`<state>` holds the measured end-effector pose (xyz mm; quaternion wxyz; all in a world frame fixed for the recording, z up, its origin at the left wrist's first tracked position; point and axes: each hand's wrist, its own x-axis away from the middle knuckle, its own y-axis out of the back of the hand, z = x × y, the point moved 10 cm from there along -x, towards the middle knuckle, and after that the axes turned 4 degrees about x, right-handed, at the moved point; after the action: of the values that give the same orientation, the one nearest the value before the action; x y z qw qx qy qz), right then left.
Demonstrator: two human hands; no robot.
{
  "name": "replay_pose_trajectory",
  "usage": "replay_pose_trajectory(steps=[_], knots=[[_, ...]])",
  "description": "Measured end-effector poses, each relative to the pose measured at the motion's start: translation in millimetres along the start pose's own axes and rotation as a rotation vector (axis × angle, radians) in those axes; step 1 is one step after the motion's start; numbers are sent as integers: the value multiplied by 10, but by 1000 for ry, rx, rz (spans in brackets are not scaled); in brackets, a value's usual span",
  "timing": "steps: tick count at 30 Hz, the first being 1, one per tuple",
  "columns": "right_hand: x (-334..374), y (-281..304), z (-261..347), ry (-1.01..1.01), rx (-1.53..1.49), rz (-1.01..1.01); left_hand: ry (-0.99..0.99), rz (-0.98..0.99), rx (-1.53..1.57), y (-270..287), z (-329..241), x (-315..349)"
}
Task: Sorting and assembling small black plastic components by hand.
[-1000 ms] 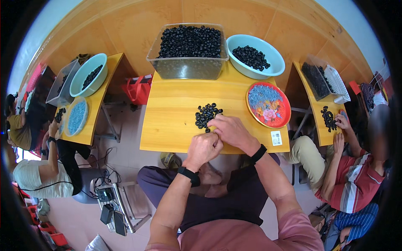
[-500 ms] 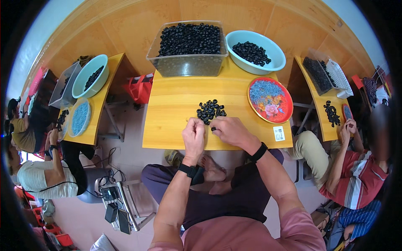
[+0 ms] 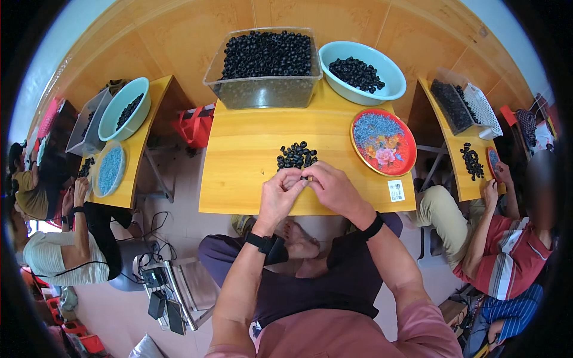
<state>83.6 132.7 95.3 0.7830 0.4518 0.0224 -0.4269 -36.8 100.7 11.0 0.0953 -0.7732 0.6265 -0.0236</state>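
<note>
Meeting now, though apart half a second ago, the right hand [image 3: 335,190] and left hand [image 3: 279,192] pinch, just on the near side of the pile [image 3: 295,157], one piece [image 3: 306,178], small, black and partly hidden between them.

Head view, one: wide fisheye, left of a side-by-side pair, head-worn. Facing: downward and forward, upright, unmirrored. Nearest: wearer's chest [image 3: 334,337] and forearms [image 3: 236,298], lower edge. Mid-frame: left grip [image 3: 280,191], right grip [image 3: 332,186], worktop [image 3: 239,161]. Farthest ahead: wood-panelled wall [image 3: 179,36], bowed across the top. Flanks: neighbouring worktops [image 3: 138,143], slanted. Rim: dark, rounded, straight edges bent.
</note>
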Motion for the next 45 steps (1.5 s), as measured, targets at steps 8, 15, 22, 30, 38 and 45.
replay_pose_trajectory(steps=[8, 15, 22, 30, 38, 45], knots=[[48, -33, -170, -186, -156, -26, 22, 7, 71, 1, 10, 0], [63, -28, -215, -218, -136, -61, -78, 9, -172, -34, -141, 23], [189, -127, -397, -366, -210, -68, -141, -10, -323, -45, -185, 57], [280, 14, -335, -320, -183, -75, -142, -5, -356, -96, -267, 84], [378, 1354, -941, -324, 422, -288, -198, -18, -388, -138, -325, 91], [514, 1776, -1653, -478, 758, 8, -151, -4, -384, -104, -249, 81]])
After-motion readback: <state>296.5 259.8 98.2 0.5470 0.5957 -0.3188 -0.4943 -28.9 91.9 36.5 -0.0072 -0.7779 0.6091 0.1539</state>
